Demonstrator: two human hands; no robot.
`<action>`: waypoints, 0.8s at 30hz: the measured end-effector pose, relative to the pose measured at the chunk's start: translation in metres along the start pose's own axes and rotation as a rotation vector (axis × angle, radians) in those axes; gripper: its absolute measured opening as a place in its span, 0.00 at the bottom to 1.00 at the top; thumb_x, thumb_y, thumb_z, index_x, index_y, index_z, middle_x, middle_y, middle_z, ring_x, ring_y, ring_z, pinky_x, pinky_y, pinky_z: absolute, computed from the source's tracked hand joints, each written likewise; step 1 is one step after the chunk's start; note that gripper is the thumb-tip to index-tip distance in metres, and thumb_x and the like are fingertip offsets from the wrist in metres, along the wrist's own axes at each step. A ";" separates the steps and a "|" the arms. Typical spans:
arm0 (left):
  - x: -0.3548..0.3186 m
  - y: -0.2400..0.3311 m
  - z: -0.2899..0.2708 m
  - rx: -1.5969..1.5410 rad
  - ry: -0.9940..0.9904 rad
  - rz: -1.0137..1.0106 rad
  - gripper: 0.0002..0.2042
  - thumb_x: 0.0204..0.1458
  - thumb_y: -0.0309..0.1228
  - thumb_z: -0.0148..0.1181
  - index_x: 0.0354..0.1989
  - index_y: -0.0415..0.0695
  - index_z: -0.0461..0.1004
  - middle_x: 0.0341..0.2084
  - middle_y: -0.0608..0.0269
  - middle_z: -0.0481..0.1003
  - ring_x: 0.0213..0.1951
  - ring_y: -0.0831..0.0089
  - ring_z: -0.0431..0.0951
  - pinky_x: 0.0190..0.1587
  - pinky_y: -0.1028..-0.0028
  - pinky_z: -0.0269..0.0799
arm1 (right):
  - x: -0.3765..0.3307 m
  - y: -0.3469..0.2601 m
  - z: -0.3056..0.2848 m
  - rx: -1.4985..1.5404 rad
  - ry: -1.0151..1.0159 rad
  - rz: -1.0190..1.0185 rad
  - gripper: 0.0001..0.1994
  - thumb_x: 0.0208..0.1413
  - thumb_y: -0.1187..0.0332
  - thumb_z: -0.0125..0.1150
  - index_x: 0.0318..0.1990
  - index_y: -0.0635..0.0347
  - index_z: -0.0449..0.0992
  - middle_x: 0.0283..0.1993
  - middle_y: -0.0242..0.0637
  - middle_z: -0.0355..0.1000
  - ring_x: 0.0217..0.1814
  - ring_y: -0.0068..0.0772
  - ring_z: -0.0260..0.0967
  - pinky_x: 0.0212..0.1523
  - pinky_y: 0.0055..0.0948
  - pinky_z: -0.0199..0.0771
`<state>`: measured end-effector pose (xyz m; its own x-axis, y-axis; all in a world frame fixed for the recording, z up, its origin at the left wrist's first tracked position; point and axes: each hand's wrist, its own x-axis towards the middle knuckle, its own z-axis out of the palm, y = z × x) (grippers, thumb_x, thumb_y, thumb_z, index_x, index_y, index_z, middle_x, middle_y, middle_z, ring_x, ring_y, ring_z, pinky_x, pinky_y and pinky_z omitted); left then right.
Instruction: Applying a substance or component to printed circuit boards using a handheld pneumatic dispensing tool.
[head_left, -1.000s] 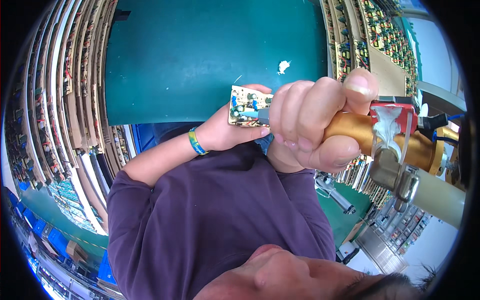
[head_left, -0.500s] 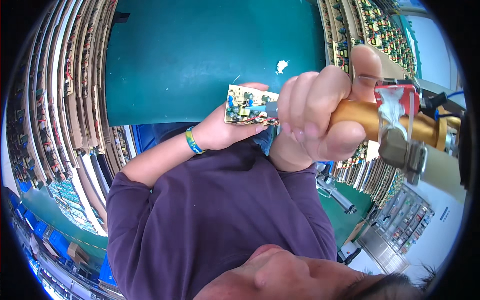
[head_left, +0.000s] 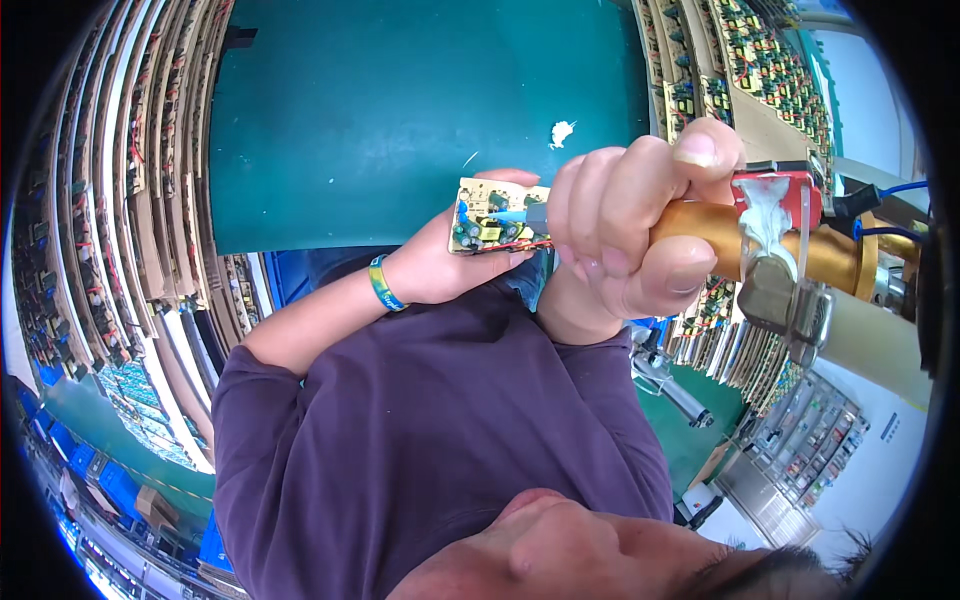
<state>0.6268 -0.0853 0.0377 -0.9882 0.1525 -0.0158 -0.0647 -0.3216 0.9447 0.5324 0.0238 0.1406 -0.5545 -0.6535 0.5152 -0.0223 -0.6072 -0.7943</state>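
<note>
The left hand point(head_left: 440, 262) has its grip closed around a small circuit board point(head_left: 482, 232), fingers along its far edge and thumb along the near one. The board is held up at the near edge of the green surface point(head_left: 400, 130), its parts facing up. The right hand point(head_left: 630, 220), to the right of the board, has its grip wrapped around a gold tube point(head_left: 700, 230). A blue nozzle point(head_left: 510, 216) sticks out to the left of that fist, over the board; whether its tip touches the board cannot be told. A red block point(head_left: 808, 200) with a white smear point(head_left: 764, 212) sits on the tube, right of the fist. A colored wristband point(head_left: 384, 285) circles the left wrist. A white scrap point(head_left: 562, 133) lies on the surface, beyond the board. Stacked boards point(head_left: 140, 170) line the left side, and more boards point(head_left: 765, 60) stand at the far right.
</note>
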 end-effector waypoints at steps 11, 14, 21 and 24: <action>-0.002 -0.001 0.001 -0.050 0.007 0.003 0.28 0.51 0.19 0.57 0.61 0.42 0.53 0.47 0.64 0.69 0.48 0.78 0.70 0.50 0.76 0.67 | -0.006 -0.007 -0.007 -0.033 -0.003 0.069 0.30 0.57 0.55 0.56 0.60 0.61 0.53 0.21 0.26 0.60 0.16 0.18 0.56 0.16 0.19 0.61; -0.003 -0.002 0.001 -0.033 0.018 0.006 0.29 0.51 0.19 0.57 0.61 0.43 0.53 0.47 0.63 0.69 0.48 0.78 0.70 0.50 0.76 0.67 | -0.004 -0.006 -0.005 -0.022 -0.009 0.091 0.33 0.56 0.54 0.57 0.62 0.62 0.51 0.21 0.27 0.61 0.16 0.19 0.57 0.15 0.19 0.62; -0.003 -0.005 0.002 -0.195 0.034 0.011 0.29 0.50 0.18 0.57 0.60 0.42 0.53 0.50 0.63 0.68 0.52 0.78 0.69 0.52 0.76 0.67 | 0.001 -0.006 -0.005 -0.053 0.034 -0.017 0.33 0.57 0.55 0.56 0.63 0.63 0.51 0.21 0.27 0.61 0.16 0.19 0.56 0.15 0.19 0.61; -0.004 -0.009 -0.001 -0.114 0.051 0.002 0.29 0.49 0.17 0.58 0.60 0.42 0.54 0.53 0.63 0.65 0.52 0.77 0.69 0.53 0.76 0.67 | -0.002 -0.005 -0.008 -0.058 0.054 -0.010 0.31 0.58 0.55 0.56 0.62 0.63 0.52 0.20 0.26 0.60 0.16 0.19 0.56 0.15 0.18 0.61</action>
<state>0.6315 -0.0837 0.0287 -0.9939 0.1049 -0.0337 -0.0756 -0.4265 0.9013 0.5273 0.0320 0.1411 -0.5981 -0.6210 0.5066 -0.0754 -0.5857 -0.8070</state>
